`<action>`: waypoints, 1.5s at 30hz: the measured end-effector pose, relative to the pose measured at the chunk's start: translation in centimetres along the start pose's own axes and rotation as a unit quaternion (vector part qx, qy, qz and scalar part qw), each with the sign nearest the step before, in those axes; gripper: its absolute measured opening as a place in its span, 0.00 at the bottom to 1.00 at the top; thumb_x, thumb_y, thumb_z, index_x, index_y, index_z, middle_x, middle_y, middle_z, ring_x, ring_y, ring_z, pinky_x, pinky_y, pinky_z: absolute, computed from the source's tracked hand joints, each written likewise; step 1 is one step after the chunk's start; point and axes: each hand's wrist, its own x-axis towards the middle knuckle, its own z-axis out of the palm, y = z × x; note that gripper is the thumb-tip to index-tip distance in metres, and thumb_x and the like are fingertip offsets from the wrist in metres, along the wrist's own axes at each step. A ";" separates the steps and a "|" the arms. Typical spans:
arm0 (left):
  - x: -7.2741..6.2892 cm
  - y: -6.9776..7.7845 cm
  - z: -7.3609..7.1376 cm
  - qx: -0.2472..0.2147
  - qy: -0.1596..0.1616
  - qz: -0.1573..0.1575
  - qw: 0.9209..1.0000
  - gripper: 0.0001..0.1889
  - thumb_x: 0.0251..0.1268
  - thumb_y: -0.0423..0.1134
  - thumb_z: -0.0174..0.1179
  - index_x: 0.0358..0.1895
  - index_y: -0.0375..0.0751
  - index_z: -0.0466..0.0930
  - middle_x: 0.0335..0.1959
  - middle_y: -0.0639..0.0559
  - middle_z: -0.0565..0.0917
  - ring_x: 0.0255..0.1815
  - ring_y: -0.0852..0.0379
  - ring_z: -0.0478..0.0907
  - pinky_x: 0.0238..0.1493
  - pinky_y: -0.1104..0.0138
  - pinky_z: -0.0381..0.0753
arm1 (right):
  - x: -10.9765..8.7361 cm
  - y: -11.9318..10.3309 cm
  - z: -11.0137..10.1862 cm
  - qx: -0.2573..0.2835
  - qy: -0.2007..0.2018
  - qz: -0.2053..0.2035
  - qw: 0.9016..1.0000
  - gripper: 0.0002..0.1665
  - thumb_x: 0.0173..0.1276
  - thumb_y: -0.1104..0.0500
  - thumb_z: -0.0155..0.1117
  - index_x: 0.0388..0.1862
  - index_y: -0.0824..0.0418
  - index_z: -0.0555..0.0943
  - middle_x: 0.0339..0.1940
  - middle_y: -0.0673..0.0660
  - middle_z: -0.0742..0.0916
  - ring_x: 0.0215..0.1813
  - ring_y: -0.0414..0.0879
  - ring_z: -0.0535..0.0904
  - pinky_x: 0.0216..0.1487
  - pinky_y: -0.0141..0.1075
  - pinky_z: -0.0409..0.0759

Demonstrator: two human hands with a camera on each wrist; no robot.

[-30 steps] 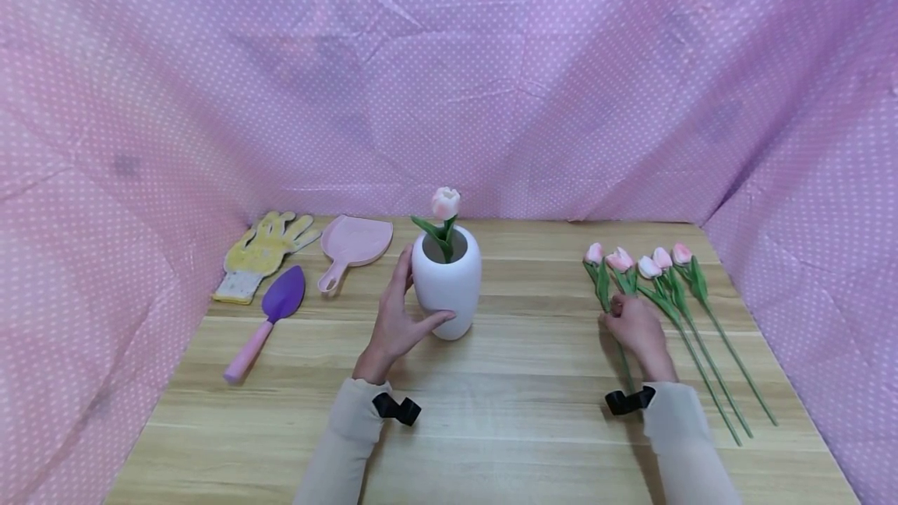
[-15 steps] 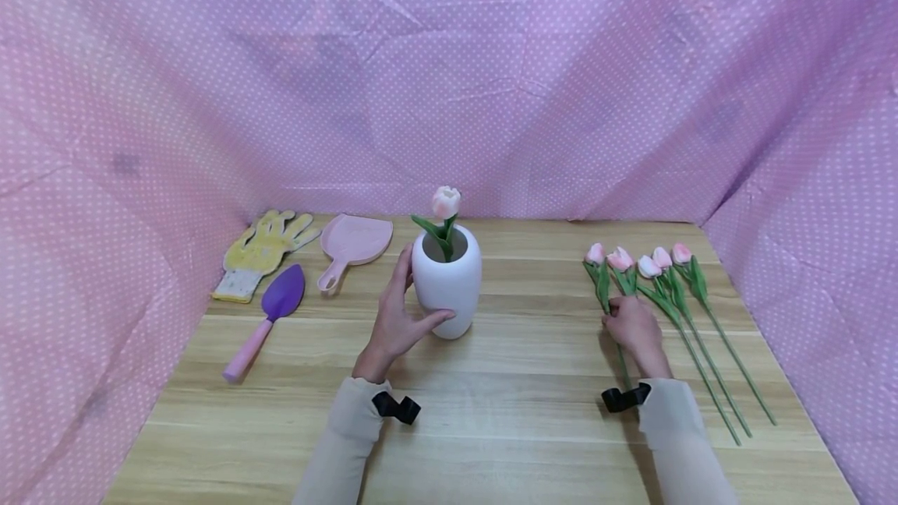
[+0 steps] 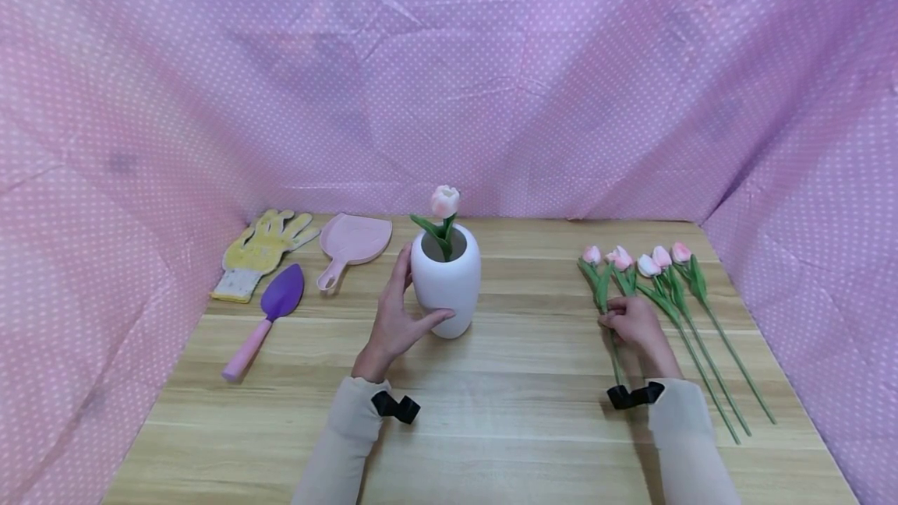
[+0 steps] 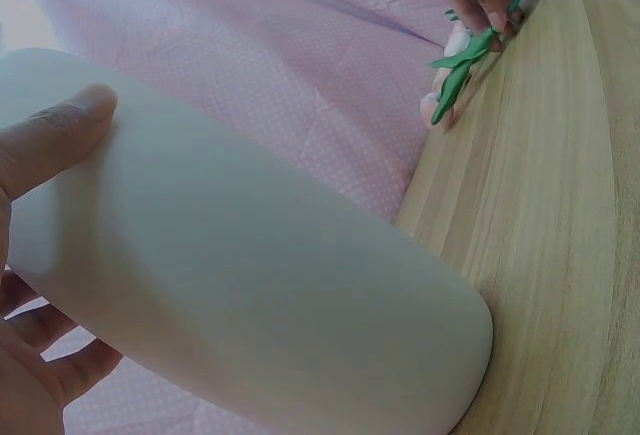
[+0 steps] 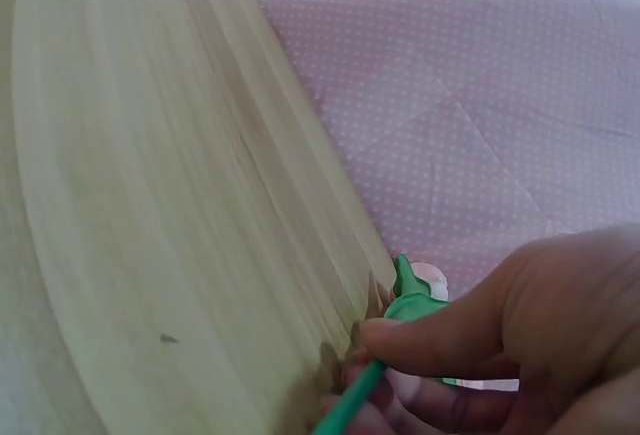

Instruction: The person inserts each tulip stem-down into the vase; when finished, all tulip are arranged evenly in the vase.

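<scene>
The left hand (image 3: 398, 324) has its grip around the white vase (image 3: 449, 279), thumb across the front and fingers on the side toward the table's left edge. The vase stands upright in the middle stretch of the table (image 3: 519, 411), nearer the far edge than the near edge. 1 standing tulip (image 3: 445, 201), pale pink with green leaves, rises from its mouth.

Near the right edge, the right hand (image 3: 637, 326) has its grip on the pinched tulip (image 3: 602, 287), thumb and fingers on the green stem; its head points to the far edge. Just beside it is a second tulip (image 3: 620, 259), its stem mostly hidden by the hand. 3 more tulips (image 3: 677, 294) lie closer to the right edge, heads toward the far edge, stems running toward the near right corner.

By the far left corner lies a yellow glove (image 3: 261, 252); a pink dustpan (image 3: 355, 240) lies near the far edge, between glove and vase. A trowel (image 3: 283, 294), purple-bladed and pink-handled, lies near the left edge. Pink dotted cloth (image 3: 449, 84) hangs behind the table.
</scene>
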 end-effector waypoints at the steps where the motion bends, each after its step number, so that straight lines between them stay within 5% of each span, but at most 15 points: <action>1: 0.0 0.0 0.0 0.000 0.000 0.001 1.000 0.62 0.41 0.31 0.81 0.80 0.40 0.47 0.76 0.37 0.65 0.71 0.37 0.71 0.71 0.47 0.74 | 0.0 0.0 0.0 0.009 -0.002 0.001 1.000 0.22 0.66 0.66 0.64 0.55 0.78 0.78 0.32 0.58 0.85 0.25 0.39 0.77 0.25 0.31 0.81; 6: 0.0 0.1 -0.1 0.000 -0.001 0.000 1.000 0.62 0.41 0.31 0.81 0.80 0.40 0.47 0.76 0.37 0.65 0.71 0.36 0.70 0.71 0.47 0.74 | -0.1 0.1 0.0 0.059 -0.015 0.009 0.998 0.26 0.66 0.67 0.65 0.60 0.81 0.74 0.38 0.61 0.87 0.31 0.37 0.78 0.27 0.32 0.84; 9: 0.0 0.1 -0.1 0.000 -0.001 -0.003 1.000 0.62 0.41 0.31 0.81 0.80 0.40 0.47 0.76 0.37 0.65 0.72 0.36 0.70 0.72 0.47 0.74 | -0.1 0.2 0.0 0.102 -0.028 0.018 0.994 0.29 0.68 0.67 0.64 0.63 0.82 0.70 0.35 0.54 0.88 0.31 0.35 0.79 0.28 0.32 0.85; 19: -0.1 0.2 -0.1 0.000 -0.003 -0.009 1.000 0.61 0.42 0.32 0.81 0.79 0.34 0.48 0.76 0.37 0.64 0.72 0.36 0.69 0.72 0.47 0.73 | -0.6 0.3 -0.3 0.242 -0.087 0.033 0.966 0.37 0.73 0.66 0.59 0.71 0.84 0.56 0.32 0.41 0.85 0.33 0.32 0.83 0.31 0.30 0.87; 23: 0.0 0.2 -0.1 0.003 -0.003 -0.008 1.000 0.61 0.41 0.31 0.81 0.78 0.32 0.48 0.76 0.36 0.64 0.72 0.36 0.70 0.71 0.47 0.74 | -0.5 0.7 -0.4 0.305 -0.111 -0.002 0.946 0.37 0.70 0.62 0.66 0.67 0.83 0.61 0.34 0.41 0.86 0.36 0.33 0.85 0.35 0.30 0.88; 25: 0.0 0.2 -0.1 0.005 -0.003 -0.008 1.000 0.61 0.42 0.31 0.81 0.79 0.34 0.48 0.76 0.37 0.64 0.72 0.36 0.70 0.72 0.47 0.74 | -0.2 1.3 -0.4 0.357 -0.136 -0.039 0.923 0.31 0.68 0.61 0.69 0.61 0.78 0.69 0.35 0.43 0.86 0.37 0.36 0.86 0.37 0.31 0.88; 29: 0.0 0.2 -0.1 0.006 -0.003 -0.009 1.000 0.62 0.42 0.31 0.81 0.80 0.39 0.47 0.77 0.37 0.64 0.73 0.36 0.69 0.72 0.47 0.73 | -0.2 1.2 -0.5 0.405 -0.159 -0.069 0.898 0.16 0.67 0.61 0.69 0.51 0.63 0.77 0.38 0.45 0.87 0.39 0.37 0.87 0.39 0.31 0.88; 32: 0.0 0.2 -0.1 0.007 -0.001 -0.008 1.000 0.62 0.42 0.31 0.81 0.80 0.40 0.47 0.76 0.38 0.65 0.72 0.37 0.70 0.71 0.47 0.74 | -0.6 0.2 -0.5 0.410 -0.144 -0.057 0.899 0.09 0.71 0.65 0.63 0.46 0.54 0.78 0.38 0.43 0.86 0.40 0.35 0.86 0.39 0.30 0.88; 38: 0.0 0.4 -0.1 0.007 0.003 -0.005 1.000 0.63 0.41 0.32 0.82 0.80 0.41 0.48 0.76 0.38 0.66 0.71 0.37 0.71 0.71 0.48 0.75 | -1.4 -1.4 -0.9 0.467 -0.139 -0.074 0.870 0.22 0.75 0.73 0.49 0.41 0.48 0.82 0.36 0.43 0.86 0.40 0.36 0.85 0.38 0.32 0.89; 45: 0.0 0.3 -0.1 0.005 0.002 -0.001 1.000 0.62 0.41 0.31 0.82 0.80 0.40 0.48 0.76 0.37 0.65 0.71 0.36 0.71 0.70 0.46 0.75 | -2.1 -2.9 -1.3 0.523 -0.137 -0.114 0.833 0.19 0.75 0.74 0.50 0.44 0.53 0.83 0.36 0.46 0.87 0.40 0.37 0.85 0.36 0.34 0.89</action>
